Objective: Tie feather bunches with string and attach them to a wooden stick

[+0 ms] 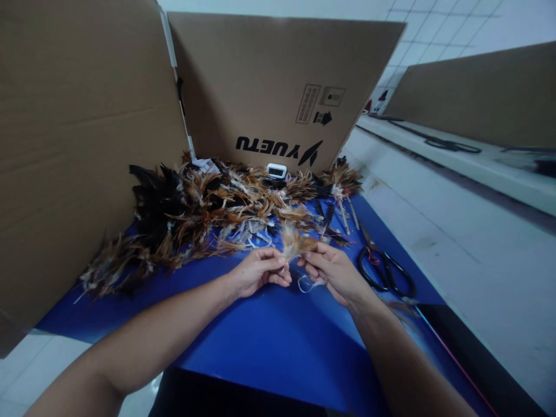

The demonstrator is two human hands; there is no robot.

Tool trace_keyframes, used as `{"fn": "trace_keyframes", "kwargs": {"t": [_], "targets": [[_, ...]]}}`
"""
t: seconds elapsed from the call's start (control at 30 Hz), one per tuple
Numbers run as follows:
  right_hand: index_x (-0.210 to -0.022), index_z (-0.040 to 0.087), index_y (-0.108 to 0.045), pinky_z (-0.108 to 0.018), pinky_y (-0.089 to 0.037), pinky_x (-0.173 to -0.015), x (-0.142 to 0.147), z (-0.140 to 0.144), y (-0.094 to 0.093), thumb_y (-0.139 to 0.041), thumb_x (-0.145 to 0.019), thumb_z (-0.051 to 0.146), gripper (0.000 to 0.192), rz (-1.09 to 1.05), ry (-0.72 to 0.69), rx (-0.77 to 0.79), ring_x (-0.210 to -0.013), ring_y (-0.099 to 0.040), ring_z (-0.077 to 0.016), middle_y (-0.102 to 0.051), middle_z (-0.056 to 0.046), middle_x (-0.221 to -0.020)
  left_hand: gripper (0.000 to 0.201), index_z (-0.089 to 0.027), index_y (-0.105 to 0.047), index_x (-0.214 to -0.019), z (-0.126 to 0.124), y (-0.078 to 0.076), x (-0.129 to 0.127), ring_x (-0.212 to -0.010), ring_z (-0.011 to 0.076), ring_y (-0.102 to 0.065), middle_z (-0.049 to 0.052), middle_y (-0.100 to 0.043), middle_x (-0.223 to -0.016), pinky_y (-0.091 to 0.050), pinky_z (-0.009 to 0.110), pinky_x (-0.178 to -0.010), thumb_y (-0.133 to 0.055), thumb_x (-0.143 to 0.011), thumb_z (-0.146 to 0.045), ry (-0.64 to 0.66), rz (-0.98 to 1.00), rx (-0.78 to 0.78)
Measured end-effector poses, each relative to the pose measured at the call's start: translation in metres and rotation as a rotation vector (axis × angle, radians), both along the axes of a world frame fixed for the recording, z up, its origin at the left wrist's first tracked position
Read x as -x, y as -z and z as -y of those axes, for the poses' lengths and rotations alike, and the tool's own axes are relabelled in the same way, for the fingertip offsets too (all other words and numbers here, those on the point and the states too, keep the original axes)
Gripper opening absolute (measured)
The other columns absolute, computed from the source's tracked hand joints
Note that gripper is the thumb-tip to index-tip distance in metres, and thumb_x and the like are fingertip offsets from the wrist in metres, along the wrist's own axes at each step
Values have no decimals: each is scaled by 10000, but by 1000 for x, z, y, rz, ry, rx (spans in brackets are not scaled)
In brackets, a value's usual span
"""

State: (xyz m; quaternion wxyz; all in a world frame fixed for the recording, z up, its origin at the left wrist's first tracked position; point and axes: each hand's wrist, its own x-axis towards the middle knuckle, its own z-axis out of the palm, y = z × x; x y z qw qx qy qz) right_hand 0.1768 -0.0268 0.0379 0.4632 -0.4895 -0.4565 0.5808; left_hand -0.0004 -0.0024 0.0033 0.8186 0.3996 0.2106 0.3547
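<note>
Between my two hands is a small bunch of feathers, pale and fluffy at the base and brown toward the right. My left hand pinches its base between thumb and fingertips. My right hand grips the brown side, fingers bent around it. A thin white strip hangs in a loop below my right hand. Just beyond my hands lies a large pile of brown, black and white feathers, with white strips at its near edge.
Black-handled scissors lie right of my right hand on the blue table top. A small white digital device stands behind the feathers. Cardboard panels rise at the back and left. Thin sticks lie at the right.
</note>
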Motion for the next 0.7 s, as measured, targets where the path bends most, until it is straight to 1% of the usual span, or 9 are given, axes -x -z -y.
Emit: {"fn": "trace_keyframes", "kwargs": {"t": [0.07,0.13,0.2,0.3,0.47,0.53,0.7], "targets": [[-753,162,-549,-175,-230,-374,-1,0,0,-677,-684,312,209,8,-10,-2,-420,-368,-39,-608,-3,-662,212,-110,-546,-721,-1,1,0,-556,103,-608,29,-613,-635,-507,210,-551,-683,-702,-271,-3,-9,-8],[-758,160,-559,-181,-210,-376,-2,0,1,-679,-678,318,214,31,-24,-14,-410,-335,-32,-586,12,-644,210,-111,-551,-724,-1,1,0,-542,96,-598,28,-610,-625,-501,207,-548,-683,-702,-273,-10,-17,-12],[-779,159,-581,-185,-200,-382,-3,0,1,-685,-670,332,231,88,-27,-34,-410,-308,-32,-536,37,-601,209,-107,-556,-722,-1,0,0,-531,90,-590,29,-609,-612,-495,204,-550,-681,-704,-274,-13,-29,-14],[-803,158,-623,-196,-210,-393,-5,0,2,-691,-659,355,254,214,-14,-76,-431,-308,-45,-483,48,-569,207,-103,-565,-727,-1,-1,1,-518,84,-583,27,-607,-600,-486,201,-551,-681,-703,-272,-21,-45,-12],[-639,158,-626,-215,-241,-427,-7,1,-1,-669,-681,380,230,369,-23,-165,-469,-329,-60,-482,29,-568,195,-101,-570,-734,-2,0,1,-508,79,-575,26,-604,-593,-477,197,-548,-667,-717,-269,-26,-58,-17],[-626,162,-623,-217,-242,-433,-6,2,-3,-662,-687,382,232,395,-17,-167,-468,-325,-60,-468,35,-552,185,-101,-568,-732,-2,0,0,-504,77,-571,24,-601,-590,-475,194,-544,-659,-724,-262,-35,-63,-16],[-682,173,-638,-218,-220,-419,-5,2,-6,-651,-695,406,234,392,-3,-128,-431,-291,-56,-422,55,-497,173,-100,-569,-729,-1,-2,0,-481,67,-550,16,-590,-577,-464,183,-517,-653,-727,-251,-102,-70,-10]]}}
